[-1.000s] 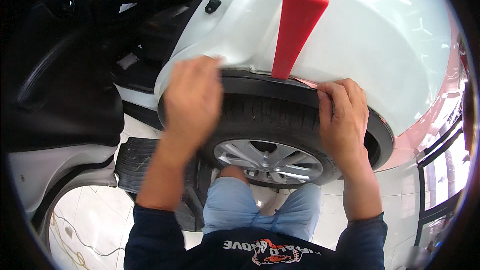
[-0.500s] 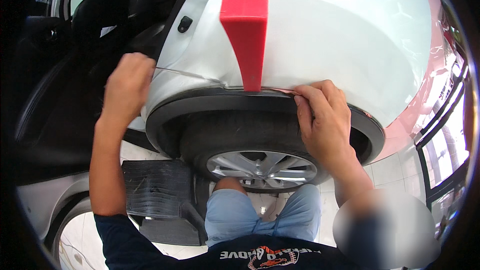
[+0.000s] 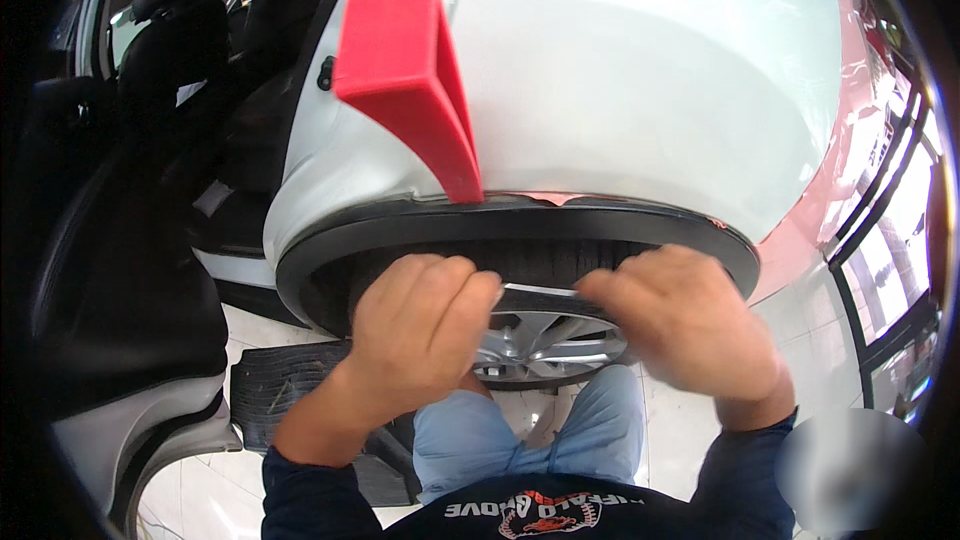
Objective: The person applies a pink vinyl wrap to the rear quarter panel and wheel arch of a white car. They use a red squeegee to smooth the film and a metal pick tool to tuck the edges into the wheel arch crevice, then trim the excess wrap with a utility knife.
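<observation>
My left hand (image 3: 420,330) and my right hand (image 3: 680,320) are closed on opposite ends of a thin whitish strip (image 3: 540,289), stretched level in front of the rear tyre (image 3: 520,258) and silver wheel (image 3: 550,345). Just above them runs the black wheel-arch trim (image 3: 500,218). A red plastic wedge tool (image 3: 387,50) stands with its narrow end at the seam between this trim and the white body panel (image 3: 610,80). A torn pink edge (image 3: 550,198) shows along the seam, right of the wedge.
An open door (image 3: 95,240) and dark seats (image 3: 160,30) fill the left side. A black ribbed step (image 3: 285,385) sits below the door sill. Pink bodywork (image 3: 815,200) curves away at the right, before a black-framed glass front (image 3: 890,290).
Both hands have come down from the panel edge to in front of the tyre, the left also moving rightward. The strip, earlier running along the seam, now hangs between them.
</observation>
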The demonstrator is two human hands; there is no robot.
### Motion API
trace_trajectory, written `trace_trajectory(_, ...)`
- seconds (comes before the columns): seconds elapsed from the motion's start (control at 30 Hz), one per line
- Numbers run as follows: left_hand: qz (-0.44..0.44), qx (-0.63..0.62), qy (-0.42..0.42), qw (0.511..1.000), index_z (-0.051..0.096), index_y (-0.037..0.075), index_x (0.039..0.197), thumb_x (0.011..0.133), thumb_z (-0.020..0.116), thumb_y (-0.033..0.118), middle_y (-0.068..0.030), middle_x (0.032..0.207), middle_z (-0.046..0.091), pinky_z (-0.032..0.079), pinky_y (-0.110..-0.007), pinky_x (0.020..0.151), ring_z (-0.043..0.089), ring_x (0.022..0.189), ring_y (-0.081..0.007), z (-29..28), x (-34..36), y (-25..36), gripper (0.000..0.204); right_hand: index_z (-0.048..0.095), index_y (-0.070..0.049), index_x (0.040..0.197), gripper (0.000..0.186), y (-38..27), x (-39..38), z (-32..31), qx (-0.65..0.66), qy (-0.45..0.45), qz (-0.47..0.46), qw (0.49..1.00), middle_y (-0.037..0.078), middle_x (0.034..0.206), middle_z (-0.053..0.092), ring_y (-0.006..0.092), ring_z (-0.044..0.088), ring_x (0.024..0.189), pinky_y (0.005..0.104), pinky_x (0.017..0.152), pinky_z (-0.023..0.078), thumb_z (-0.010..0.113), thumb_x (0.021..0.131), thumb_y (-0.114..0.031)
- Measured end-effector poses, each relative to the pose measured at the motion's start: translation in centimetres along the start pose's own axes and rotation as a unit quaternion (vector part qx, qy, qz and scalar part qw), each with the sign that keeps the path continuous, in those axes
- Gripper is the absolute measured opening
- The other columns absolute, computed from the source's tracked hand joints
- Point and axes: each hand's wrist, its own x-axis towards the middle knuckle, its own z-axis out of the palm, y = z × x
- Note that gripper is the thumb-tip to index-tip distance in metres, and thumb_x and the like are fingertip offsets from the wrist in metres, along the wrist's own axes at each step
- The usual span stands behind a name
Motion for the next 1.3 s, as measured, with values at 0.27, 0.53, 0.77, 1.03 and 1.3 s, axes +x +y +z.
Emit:
trace_trajectory(0.27, -0.024, 0.088, 0.036, 0.995, 0.068, -0.001, 0.114, 0.077, 0.076, -0.001, -0.0120, 0.100, 0.062, 0.050, -0.040, 0.072, 0.059, 0.082, -0.0291, 6.6, 3.2, 0.3, 0.038, 0.067, -0.004, 0.108, 0.020, 3.4, -2.6, -3.3, 0.028, 0.193, 0.176, 0.965, 0.011, 0.083, 0.059, 0.0254, 0.061, 0.077, 0.0362, 0.066, 0.046, 0.062, 0.088, -0.003)
trace_trajectory(0.53, -0.023, 0.098, 0.026, 0.995, 0.068, 0.000, 0.096, 0.070, 0.069, 0.005, -0.0078, 0.089, 0.060, 0.047, -0.034, 0.065, 0.056, 0.076, -0.0235, 6.6, 4.3, 0.0, 0.027, 0.071, 0.001, 0.099, 0.023, 6.3, -4.1, -4.2, 0.295, 0.285, 0.131, 0.903, 0.004, 0.078, 0.064, 0.0114, 0.058, 0.068, 0.0249, 0.065, 0.047, 0.065, 0.093, -0.020)
trace_trajectory(0.77, -0.005, 0.115, 0.091, 0.989, 0.069, 0.000, 0.102, 0.072, 0.071, 0.004, -0.0091, 0.099, 0.064, 0.047, -0.039, 0.074, 0.060, 0.087, -0.0252, 7.8, 2.4, 0.0, 0.030, 0.066, 0.002, 0.101, 0.027, 8.5, -2.3, -4.5, 0.452, 0.261, 0.034, 0.852, 0.005, 0.076, 0.065, 0.0058, 0.052, 0.057, 0.0189, 0.053, 0.043, 0.059, 0.097, -0.024)
trace_trajectory(1.03, -0.090, 0.153, 0.095, 0.980, 0.064, -0.001, 0.123, 0.084, 0.073, 0.006, -0.0171, 0.122, 0.058, 0.045, -0.051, 0.097, 0.055, 0.110, -0.0361, 7.9, -1.1, 0.9, 0.040, 0.067, 0.002, 0.100, 0.011, 4.9, 2.6, -1.9, 0.239, 0.276, 0.011, 0.931, 0.005, 0.073, 0.067, 0.0076, 0.060, 0.059, 0.0194, 0.054, 0.049, 0.061, 0.096, -0.006)
trace_trajectory(1.3, -0.065, 0.128, 0.097, 0.985, 0.067, 0.000, 0.118, 0.080, 0.075, 0.004, -0.0129, 0.120, 0.062, 0.046, -0.043, 0.092, 0.058, 0.106, -0.0313, 8.1, -0.2, 1.1, 0.039, 0.067, 0.001, 0.101, 0.016, 4.6, 4.9, 0.8, 0.105, 0.249, -0.073, 0.960, 0.009, 0.073, 0.067, 0.0166, 0.065, 0.061, 0.0271, 0.055, 0.050, 0.069, 0.085, 0.004)
